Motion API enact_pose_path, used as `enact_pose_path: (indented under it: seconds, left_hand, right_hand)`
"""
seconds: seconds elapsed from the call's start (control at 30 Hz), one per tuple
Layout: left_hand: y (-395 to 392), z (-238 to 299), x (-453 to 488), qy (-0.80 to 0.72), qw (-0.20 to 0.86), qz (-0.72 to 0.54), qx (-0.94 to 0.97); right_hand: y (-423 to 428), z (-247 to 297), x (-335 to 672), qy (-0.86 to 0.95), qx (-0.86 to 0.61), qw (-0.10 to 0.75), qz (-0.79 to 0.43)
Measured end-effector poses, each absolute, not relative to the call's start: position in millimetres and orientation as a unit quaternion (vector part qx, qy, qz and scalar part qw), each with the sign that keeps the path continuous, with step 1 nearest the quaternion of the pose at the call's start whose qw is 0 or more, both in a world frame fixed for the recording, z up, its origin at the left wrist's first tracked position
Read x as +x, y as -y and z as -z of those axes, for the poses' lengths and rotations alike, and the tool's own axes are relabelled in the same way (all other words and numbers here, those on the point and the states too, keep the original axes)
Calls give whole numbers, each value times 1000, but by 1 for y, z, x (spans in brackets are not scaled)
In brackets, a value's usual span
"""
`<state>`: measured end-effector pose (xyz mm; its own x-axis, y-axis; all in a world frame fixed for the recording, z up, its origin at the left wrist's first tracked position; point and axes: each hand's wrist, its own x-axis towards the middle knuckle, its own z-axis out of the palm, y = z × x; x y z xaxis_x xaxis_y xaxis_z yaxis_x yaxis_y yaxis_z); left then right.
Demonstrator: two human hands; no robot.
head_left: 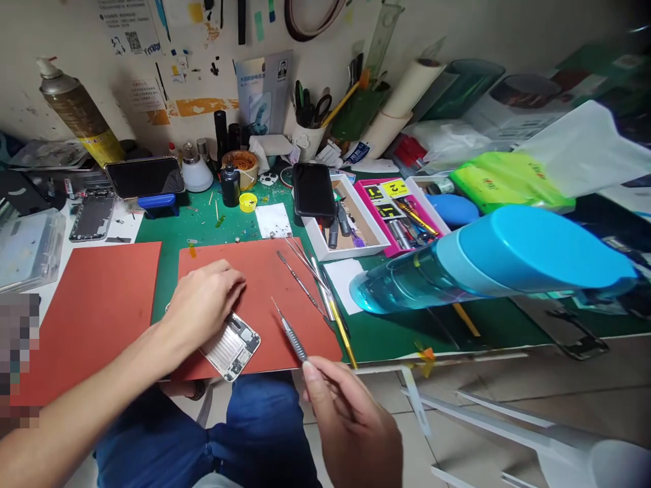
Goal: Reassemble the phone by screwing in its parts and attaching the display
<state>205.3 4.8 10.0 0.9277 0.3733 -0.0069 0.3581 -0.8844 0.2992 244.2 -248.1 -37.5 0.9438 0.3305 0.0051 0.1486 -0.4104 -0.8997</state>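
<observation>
Even light, soft shadows, warped edges

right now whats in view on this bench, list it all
spray can: one, gold, back left
phone on stand: one, black, back left
black phone: one, black, back centre
pen cup: one, white, back centre
water bottle: one, blue, right foreground
bench mat: one, green, around the red mats
red mats: two, orange-red, front of bench
steel tools: several, silver, right red mat
opened phone: one, silver, right red mat
steel pick: one, silver, right hand
left hand: one, on opened phone
right hand: one, holding steel pick
</observation>
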Motion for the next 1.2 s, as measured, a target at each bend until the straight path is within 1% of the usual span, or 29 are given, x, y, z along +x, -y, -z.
enact_pose_path:
  seconds: [0.1,0.2,0.3,0.47,0.57,0.63,0.7,0.77,0.8,0.97,1.2]
  left_hand:
    - [-10,-3,218,-178,113,5,978]
    - [-9,0,221,-164,87,21,982]
    - [-11,1,218,-156,77,26,984]
    - [-23,-7,203,-142,86,35,985]
    - [-25,-15,176,-125,114,-17,985]
    - [-20,-16,153,-108,140,-88,980]
    - [-10,-13,131,-64,154,-145,975]
    - [1,-4,115,-14,163,-161,973]
    - [6,1,111,3,168,-158,973]
    - [18,23,109,17,167,-105,980]
    - [15,27,114,22,216,-94,972]
  right_hand:
    - [253,30,255,151,-844,514,-24]
    - [254,22,264,181,-821,540,34]
    - [251,16,274,229,-792,562,67]
    - [234,19,292,299,-804,503,101]
    - [226,28,296,283,-807,513,78]
    - [223,31,295,237,-802,545,60]
    - [221,30,292,211,-774,595,50]
    - [221,26,287,235,-740,627,53]
    - [221,24,284,265,-730,628,55]
    - [225,23,270,414,-720,554,57]
    - [229,27,261,454,-729,510,57]
